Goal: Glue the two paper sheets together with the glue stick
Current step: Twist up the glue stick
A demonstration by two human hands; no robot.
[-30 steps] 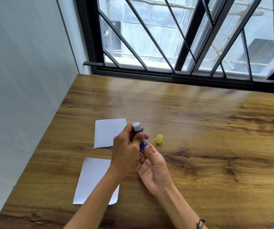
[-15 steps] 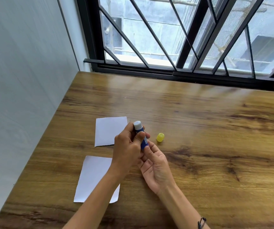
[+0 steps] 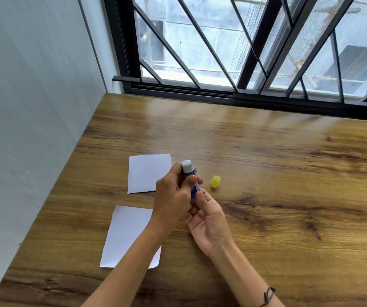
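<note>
Both hands hold a blue glue stick upright above the wooden table, its pale glue tip uncovered and pointing up. My left hand wraps the barrel from the left. My right hand is palm up, its fingers pinching the stick's lower end. The yellow cap lies on the table just right of the stick. Two white paper sheets lie apart on the left: the far sheet behind my left hand, the near sheet partly under my left forearm.
A grey wall runs along the table's left edge. A barred black-framed window closes the far side. Bare wood stretches to the right of the hands.
The hands stay on the glue stick with only slight finger shifts at its base. The sheets and cap have not moved.
</note>
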